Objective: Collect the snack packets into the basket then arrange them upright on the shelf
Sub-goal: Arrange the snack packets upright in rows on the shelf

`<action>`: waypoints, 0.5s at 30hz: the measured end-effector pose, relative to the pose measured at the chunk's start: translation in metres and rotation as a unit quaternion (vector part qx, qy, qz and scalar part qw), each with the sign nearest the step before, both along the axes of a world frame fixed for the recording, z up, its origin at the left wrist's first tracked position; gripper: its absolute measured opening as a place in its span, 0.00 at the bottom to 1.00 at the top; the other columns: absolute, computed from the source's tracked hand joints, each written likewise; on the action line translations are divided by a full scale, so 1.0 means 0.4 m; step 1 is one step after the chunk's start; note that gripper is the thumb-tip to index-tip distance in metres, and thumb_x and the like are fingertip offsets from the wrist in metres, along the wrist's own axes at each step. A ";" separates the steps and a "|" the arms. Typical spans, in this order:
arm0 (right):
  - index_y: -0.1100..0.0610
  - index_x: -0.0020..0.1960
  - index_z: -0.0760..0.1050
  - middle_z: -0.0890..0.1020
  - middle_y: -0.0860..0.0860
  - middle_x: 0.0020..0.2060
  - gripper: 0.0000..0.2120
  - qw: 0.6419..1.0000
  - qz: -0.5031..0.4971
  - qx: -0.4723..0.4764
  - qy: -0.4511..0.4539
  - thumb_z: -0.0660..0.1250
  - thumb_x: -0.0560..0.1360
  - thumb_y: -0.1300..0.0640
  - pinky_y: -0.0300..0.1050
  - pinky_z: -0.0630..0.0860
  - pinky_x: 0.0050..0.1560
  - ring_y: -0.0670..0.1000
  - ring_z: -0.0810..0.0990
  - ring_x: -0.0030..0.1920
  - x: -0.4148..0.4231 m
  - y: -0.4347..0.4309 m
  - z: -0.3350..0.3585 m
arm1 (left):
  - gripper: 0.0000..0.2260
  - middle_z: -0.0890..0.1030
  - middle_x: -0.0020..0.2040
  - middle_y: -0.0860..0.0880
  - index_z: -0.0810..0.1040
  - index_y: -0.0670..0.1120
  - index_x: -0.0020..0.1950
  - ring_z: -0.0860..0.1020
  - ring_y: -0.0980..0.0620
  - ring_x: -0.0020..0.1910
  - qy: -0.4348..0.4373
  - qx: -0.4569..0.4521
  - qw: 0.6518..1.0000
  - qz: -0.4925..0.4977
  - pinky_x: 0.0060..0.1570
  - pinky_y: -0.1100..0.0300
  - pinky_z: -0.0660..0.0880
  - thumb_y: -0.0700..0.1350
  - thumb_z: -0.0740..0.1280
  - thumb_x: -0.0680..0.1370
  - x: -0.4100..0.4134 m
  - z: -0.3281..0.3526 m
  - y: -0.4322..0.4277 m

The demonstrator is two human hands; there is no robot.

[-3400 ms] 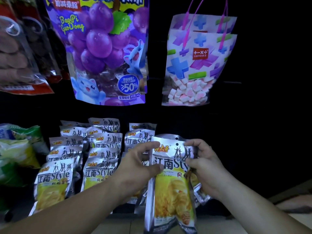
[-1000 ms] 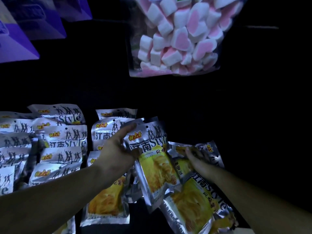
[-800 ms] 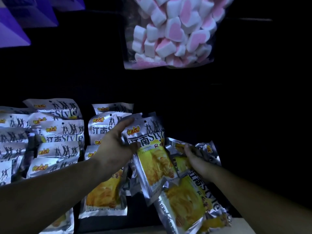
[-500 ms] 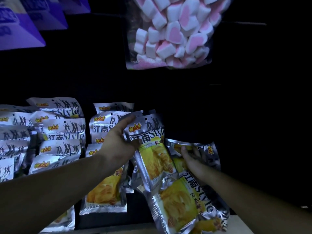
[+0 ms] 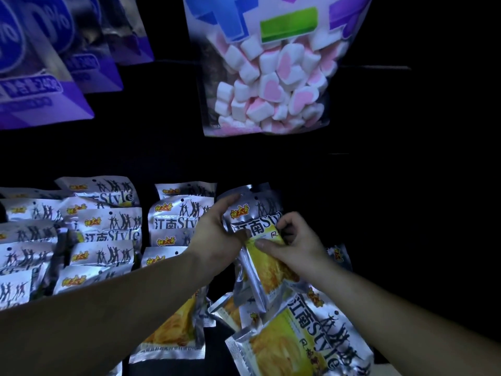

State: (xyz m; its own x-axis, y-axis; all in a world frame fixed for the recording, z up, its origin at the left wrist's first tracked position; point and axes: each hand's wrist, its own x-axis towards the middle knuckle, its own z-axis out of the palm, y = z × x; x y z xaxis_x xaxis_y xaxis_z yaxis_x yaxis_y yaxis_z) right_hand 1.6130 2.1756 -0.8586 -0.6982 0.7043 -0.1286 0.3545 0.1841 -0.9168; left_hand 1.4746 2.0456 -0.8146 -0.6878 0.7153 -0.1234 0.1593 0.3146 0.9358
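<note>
Two hands meet on one silver snack packet (image 5: 253, 217) in the middle of the view. The left hand (image 5: 217, 236) grips its upper left corner, fingers reaching over the top edge and the thumb lying across the printed front. The right hand (image 5: 296, 241) pinches the right side of the same packet, its thumb pressed flat on the yellow part and its fingers curled round the edge. The held packet stands nearly upright, top edge up and lower end slanting down to the right, with its bottom among the loose packets below. Just under it a second packet (image 5: 306, 337) lies flat and skewed, its lettering running down toward the lower right, and a smaller one (image 5: 227, 310) pokes out beside it. Another packet (image 5: 173, 335) lies face up beneath the left forearm, partly covered by it. To the left, several rows of matching packets (image 5: 108, 226) stand in overlapping lines, and a further column (image 5: 176, 215) rises just beside the left hand. All of these sit on a dark shelf (image 5: 217, 354). Above hangs a clear bag of pink and white heart marshmallows (image 5: 271, 85), and purple pouches (image 5: 40, 77) hang at the upper left, blurred.
</note>
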 end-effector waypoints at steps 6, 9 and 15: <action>0.47 0.46 0.66 0.73 0.47 0.40 0.22 0.993 -0.048 0.101 -0.033 0.80 0.67 0.45 0.47 0.73 0.42 0.48 0.74 0.41 0.044 0.063 0.010 | 0.24 0.83 0.47 0.40 0.79 0.61 0.60 0.82 0.41 0.32 -0.009 0.013 1.000 0.014 0.30 0.48 0.81 0.30 0.66 0.79 -0.020 -0.012 0.023; 0.51 0.45 0.65 0.70 0.51 0.38 0.20 0.982 -0.130 0.134 -0.022 0.78 0.72 0.50 0.52 0.71 0.40 0.51 0.70 0.37 0.063 0.107 -0.001 | 0.20 0.77 0.35 0.39 0.75 0.56 0.44 0.73 0.41 0.22 0.006 0.021 0.998 0.054 0.18 0.53 0.71 0.29 0.62 0.79 -0.050 -0.011 0.046; 0.51 0.46 0.63 0.69 0.47 0.37 0.19 0.958 -0.227 0.173 -0.027 0.75 0.75 0.52 0.51 0.69 0.35 0.51 0.69 0.35 0.043 0.196 -0.025 | 0.17 0.74 0.33 0.49 0.77 0.47 0.40 0.70 0.50 0.28 0.022 0.026 0.998 0.059 0.23 0.66 0.66 0.26 0.60 0.77 -0.065 -0.023 0.128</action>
State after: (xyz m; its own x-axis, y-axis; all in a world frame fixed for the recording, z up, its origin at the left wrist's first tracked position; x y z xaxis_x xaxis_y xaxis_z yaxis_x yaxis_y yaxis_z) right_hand 1.6302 2.2542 -0.8688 -0.3081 0.9410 0.1397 0.5153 0.2885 -0.8070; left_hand 1.4484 2.0968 -0.8237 -0.7714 0.6338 -0.0560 0.1648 0.2841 0.9445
